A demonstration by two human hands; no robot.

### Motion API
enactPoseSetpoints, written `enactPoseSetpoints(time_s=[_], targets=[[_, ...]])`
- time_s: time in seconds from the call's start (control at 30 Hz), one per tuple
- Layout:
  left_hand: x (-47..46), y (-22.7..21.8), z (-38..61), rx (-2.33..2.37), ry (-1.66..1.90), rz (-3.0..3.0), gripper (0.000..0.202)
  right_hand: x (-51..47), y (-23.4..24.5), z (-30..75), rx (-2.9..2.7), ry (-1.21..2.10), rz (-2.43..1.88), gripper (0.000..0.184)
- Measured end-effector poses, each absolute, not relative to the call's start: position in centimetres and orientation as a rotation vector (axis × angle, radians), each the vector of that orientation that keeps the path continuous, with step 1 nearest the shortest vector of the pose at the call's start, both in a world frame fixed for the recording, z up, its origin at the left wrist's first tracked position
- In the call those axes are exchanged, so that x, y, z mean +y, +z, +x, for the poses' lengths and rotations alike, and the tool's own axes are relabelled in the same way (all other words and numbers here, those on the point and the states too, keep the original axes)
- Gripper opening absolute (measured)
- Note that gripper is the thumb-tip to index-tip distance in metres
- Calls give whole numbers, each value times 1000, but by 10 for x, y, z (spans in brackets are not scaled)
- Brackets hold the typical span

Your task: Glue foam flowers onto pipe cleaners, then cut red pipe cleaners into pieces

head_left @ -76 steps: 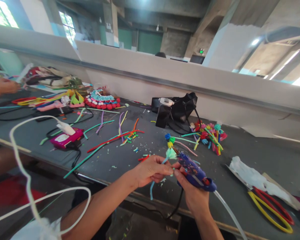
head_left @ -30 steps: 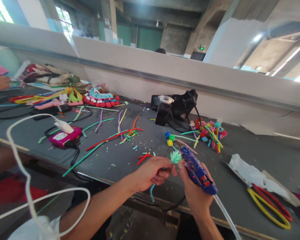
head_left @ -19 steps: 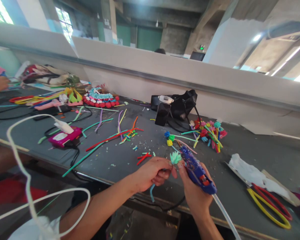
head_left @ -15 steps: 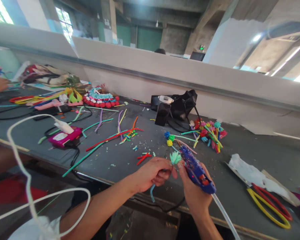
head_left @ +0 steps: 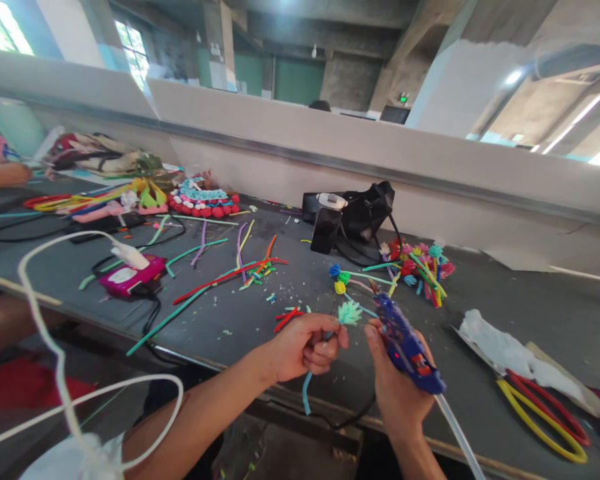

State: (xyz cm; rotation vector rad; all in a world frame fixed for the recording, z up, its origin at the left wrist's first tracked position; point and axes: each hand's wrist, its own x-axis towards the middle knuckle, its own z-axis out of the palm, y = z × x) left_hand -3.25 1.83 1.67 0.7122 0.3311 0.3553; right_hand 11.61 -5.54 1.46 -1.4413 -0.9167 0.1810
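Note:
My left hand (head_left: 316, 343) is closed around a mint-green pipe-cleaner flower (head_left: 349, 313), whose blue stem (head_left: 307, 395) hangs out below the fingers. In my right hand (head_left: 397, 387) is a blue hot glue gun (head_left: 409, 347), its nozzle pointing up and away, and a clear glue stick (head_left: 460, 433) sticks out of its back end. The nozzle is apart from the flower. Just beyond lie small blue, green and yellow pompom-like flowers (head_left: 339, 287) on stems.
A bunch of colourful pipe-cleaner flowers (head_left: 427, 267) lies behind a black bag (head_left: 367, 213) and phone. Loose pipe cleaners (head_left: 205, 288) and a magenta power strip (head_left: 133, 275) are on the left. Red and yellow-handled scissors (head_left: 543, 420) lie at right. Another person's hand (head_left: 3, 177) shows far left.
My right hand has moved the glue gun right, away from the flower, opening a gap. My left hand stays nearly in place, still holding the flower.

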Motion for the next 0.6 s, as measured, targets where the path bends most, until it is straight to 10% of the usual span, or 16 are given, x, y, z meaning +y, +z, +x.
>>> enactPoseSetpoints(time_s=[0.6], targets=[[23,15,-35,230,361,549,23,-49,13,116,-665,531,-1339,32]])
